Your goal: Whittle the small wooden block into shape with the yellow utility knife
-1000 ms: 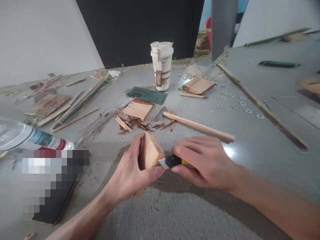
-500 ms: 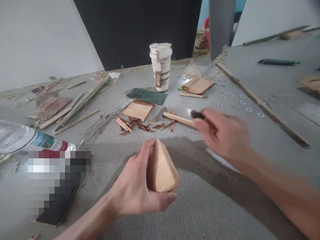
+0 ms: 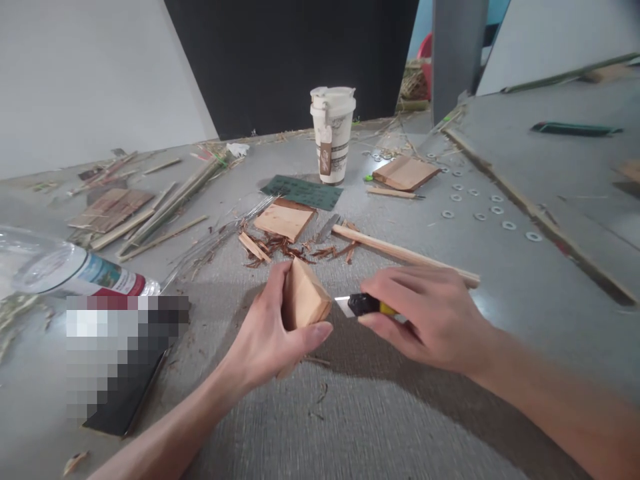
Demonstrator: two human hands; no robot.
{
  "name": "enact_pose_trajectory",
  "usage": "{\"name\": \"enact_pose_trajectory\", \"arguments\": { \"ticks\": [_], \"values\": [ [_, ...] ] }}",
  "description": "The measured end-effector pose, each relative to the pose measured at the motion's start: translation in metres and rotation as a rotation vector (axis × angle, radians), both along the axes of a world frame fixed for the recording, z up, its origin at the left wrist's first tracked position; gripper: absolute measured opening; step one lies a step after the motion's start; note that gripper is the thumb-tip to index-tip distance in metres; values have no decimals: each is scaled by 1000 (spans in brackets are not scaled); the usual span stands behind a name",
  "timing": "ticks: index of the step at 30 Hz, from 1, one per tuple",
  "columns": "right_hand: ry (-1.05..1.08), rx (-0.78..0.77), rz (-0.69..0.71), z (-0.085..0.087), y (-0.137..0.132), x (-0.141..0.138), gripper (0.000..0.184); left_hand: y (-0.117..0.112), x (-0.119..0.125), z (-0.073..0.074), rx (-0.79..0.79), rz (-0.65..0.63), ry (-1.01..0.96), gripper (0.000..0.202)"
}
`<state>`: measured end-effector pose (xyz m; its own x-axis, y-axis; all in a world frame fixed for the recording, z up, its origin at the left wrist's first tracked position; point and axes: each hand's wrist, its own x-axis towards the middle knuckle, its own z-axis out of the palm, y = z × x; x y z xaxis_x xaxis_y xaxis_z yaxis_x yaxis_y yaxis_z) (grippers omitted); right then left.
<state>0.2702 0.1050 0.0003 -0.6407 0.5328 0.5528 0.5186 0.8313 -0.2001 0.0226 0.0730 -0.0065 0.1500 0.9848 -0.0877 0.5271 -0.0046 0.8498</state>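
My left hand (image 3: 270,330) is closed around a pale wooden block (image 3: 307,297) with slanted faces, thumb along its near edge. In my right hand (image 3: 430,313) is a utility knife (image 3: 364,305) with a black and yellow body. Its short bright blade points left, close beside the block's right corner; I cannot tell whether it touches. Beyond the hands lie dark wood shavings (image 3: 293,252), a small square wooden board (image 3: 286,220) and a wooden-handled chisel (image 3: 405,253), whose flat metal end points left.
A lidded paper cup (image 3: 334,137) stands behind a green sheet (image 3: 303,191). At left are a plastic bottle (image 3: 107,273) on its side, a dark flat object (image 3: 127,380) partly pixelated, and wood strips (image 3: 170,200). Metal washers (image 3: 480,217) and another board (image 3: 407,172) lie at right.
My right hand has brought the knife down and left to the block's side. My left hand has raised and turned the block slightly. The whole view has shifted a little.
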Motion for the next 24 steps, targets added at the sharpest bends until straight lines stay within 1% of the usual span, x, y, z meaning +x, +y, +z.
{"name": "enact_pose_trajectory", "arguments": {
  "ticks": [4, 10, 15, 24],
  "values": [
    [-24, -29, 8, -3, 3, 1, 26, -1, 2, 2, -9, 1, -6, 78],
    [-29, -67, 53, -5, -2, -7, 31, 0, 5, 5, -25, 7, -3, 73],
    [-42, -99, 45, -5, -6, -10, 32, -1, 5, 5, -18, 9, -3, 74],
    [-19, -43, -4, -6, -5, -8, 30, -2, 6, 5, -27, 8, 10, 76]
  ]
}}
